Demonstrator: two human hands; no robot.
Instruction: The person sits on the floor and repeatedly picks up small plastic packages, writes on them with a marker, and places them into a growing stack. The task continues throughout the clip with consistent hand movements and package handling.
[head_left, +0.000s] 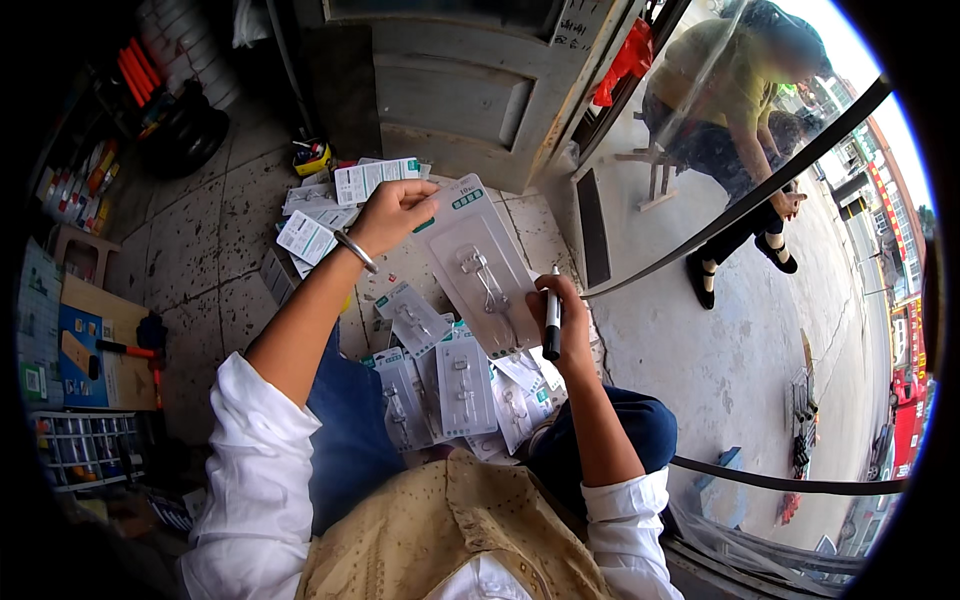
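Note:
Raised in front of me is a clear blister pack (484, 274) with a metal-and-plastic hook inside and a printed card top. My left hand (394, 217), a silver bangle at its wrist, pinches the pack's upper left edge. At the lower right edge, my right hand (568, 319) grips a marker pen (553, 315), dark end down, and steadies the pack too. Between my knees lies a heap of similar hook packs (465, 382). Beyond my left hand, more packs (307, 238) are spread on the tiled floor, several with their printed sides up.
A yellow container (311, 159) of small items stands by the far packs. A grey door (457, 97) rises ahead. On the right, beyond a clear plastic curtain with a dark strip (750, 202), a person (720, 97) sits on a stool. Shop goods (97, 345) line the left side.

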